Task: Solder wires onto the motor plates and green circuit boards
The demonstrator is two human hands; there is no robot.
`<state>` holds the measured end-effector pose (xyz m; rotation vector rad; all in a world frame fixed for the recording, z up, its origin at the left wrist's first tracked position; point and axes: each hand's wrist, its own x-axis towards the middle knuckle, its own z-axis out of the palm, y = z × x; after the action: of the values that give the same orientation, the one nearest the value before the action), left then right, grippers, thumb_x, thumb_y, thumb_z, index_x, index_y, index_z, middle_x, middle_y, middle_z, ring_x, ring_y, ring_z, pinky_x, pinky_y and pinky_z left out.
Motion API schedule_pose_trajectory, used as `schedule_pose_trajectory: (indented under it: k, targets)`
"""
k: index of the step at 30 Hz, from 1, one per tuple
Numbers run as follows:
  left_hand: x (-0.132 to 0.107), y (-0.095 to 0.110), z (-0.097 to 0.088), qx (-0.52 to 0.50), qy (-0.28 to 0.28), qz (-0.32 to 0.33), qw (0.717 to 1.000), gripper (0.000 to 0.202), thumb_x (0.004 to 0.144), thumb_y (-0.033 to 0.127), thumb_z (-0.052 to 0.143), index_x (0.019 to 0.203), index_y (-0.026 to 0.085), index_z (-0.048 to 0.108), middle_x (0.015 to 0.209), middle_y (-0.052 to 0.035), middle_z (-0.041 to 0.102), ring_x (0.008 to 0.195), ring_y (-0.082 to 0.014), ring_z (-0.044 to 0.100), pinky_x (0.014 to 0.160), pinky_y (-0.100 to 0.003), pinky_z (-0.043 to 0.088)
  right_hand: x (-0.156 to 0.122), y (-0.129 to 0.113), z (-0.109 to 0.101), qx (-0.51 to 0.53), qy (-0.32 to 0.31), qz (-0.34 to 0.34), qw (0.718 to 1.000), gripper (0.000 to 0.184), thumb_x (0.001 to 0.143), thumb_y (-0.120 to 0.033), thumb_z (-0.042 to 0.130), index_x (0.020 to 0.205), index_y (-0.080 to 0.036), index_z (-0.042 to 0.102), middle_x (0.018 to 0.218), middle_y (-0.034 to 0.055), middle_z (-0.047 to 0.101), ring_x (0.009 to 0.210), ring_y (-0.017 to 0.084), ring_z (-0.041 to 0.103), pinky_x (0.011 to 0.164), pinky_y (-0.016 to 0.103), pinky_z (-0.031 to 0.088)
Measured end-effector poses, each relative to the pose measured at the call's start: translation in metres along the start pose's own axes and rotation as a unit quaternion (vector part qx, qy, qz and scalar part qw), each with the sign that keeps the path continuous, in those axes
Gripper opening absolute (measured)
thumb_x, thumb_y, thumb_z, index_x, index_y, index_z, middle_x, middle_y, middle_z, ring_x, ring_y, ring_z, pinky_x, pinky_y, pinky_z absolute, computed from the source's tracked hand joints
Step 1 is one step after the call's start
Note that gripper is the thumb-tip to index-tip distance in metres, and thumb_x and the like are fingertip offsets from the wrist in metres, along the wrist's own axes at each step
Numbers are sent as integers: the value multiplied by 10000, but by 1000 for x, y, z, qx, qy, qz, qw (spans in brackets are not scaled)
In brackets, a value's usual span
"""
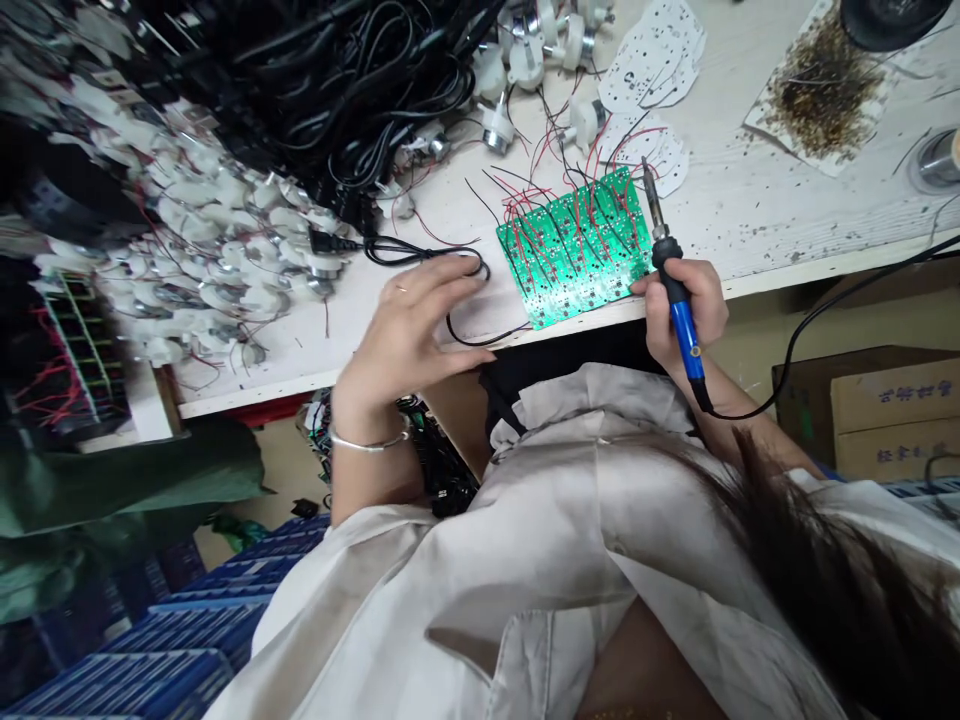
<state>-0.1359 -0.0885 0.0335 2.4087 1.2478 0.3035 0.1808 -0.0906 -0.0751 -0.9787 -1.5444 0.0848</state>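
Observation:
A green circuit board panel (577,250) with several red and black wires soldered to it lies near the front edge of the white table (750,220). My right hand (686,310) is closed around the blue handle of a soldering iron (667,270). The iron's tip points away from me, beside the board's right edge. My left hand (409,325), with a bracelet at the wrist, hovers with spread, curved fingers over a loop of black cable (427,255) left of the board. Nothing is visibly gripped in that hand.
A heap of black cables (315,90) fills the far left of the table, with several white motors (217,250) beside it. White blank boards (660,70), a paper with solder debris (821,90) and a solder spool (937,160) lie far right. Cardboard boxes (892,400) and blue crates (187,640) stand below.

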Motion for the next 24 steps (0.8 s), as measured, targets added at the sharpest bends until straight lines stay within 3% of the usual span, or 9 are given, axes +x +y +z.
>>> schedule_pose_trajectory:
  k: [3,6,9,14,18,20,23,24]
  targets:
    - [-3,-20,-9,23,-6,32,999,474,882,361,652,1335,247,573,1515,-97,525,1452,-258,437,1196,-487,364,2,-2,-1,-25,7,-27,999,356,872,-186,609,1224,-230,581,778,-2,677,787,175,698,744,337,594]
    - [2,-30,-6,98,-72,25,992,432,880,197,552,1302,255,621,1482,-85,559,1409,-273,484,1149,-510,390,2,-4,-3,-85,-12,-44,995,364,836,-163,643,1191,-228,592,781,22,698,761,193,694,698,329,595]
    - [2,-35,0,184,-89,-8,979,352,924,197,507,1214,270,693,1339,-96,646,1243,-277,592,1024,-472,484,-1,-3,-3,-122,-5,-58,991,336,819,-155,675,1141,-240,629,824,37,686,734,186,676,648,310,577]
    - [-28,-36,-7,256,-104,-109,955,275,906,230,508,1028,202,752,1061,-133,709,978,-306,657,833,-464,551,-3,-4,1,-149,3,-64,987,294,797,-132,696,1067,-248,700,877,30,618,720,156,600,594,272,499]
    - [-34,-35,-26,170,-118,-178,962,288,908,279,492,1035,206,740,1048,-102,721,934,-259,682,849,-417,566,-3,-4,10,-213,12,-93,973,242,781,-146,714,989,-270,723,873,24,599,707,154,567,602,278,453]
    - [-15,-31,-37,125,-65,-175,974,293,932,350,495,1040,203,724,1057,-86,729,936,-231,688,844,-378,566,-3,-4,14,-235,14,-108,966,246,775,-137,707,978,-274,727,875,29,599,701,154,566,609,283,453]
    - [42,-27,-47,160,112,-152,969,329,974,385,454,1069,184,696,1048,-86,720,970,-220,674,853,-359,539,-4,-2,16,-257,11,-113,960,236,778,-135,680,954,-279,742,868,36,611,688,153,570,617,288,466]
    - [64,-29,-48,183,148,-145,961,316,972,373,456,1076,187,689,1039,-81,712,987,-220,664,862,-357,526,-4,-2,16,-267,9,-110,957,228,781,-139,676,944,-282,745,864,36,614,686,151,571,622,289,473]
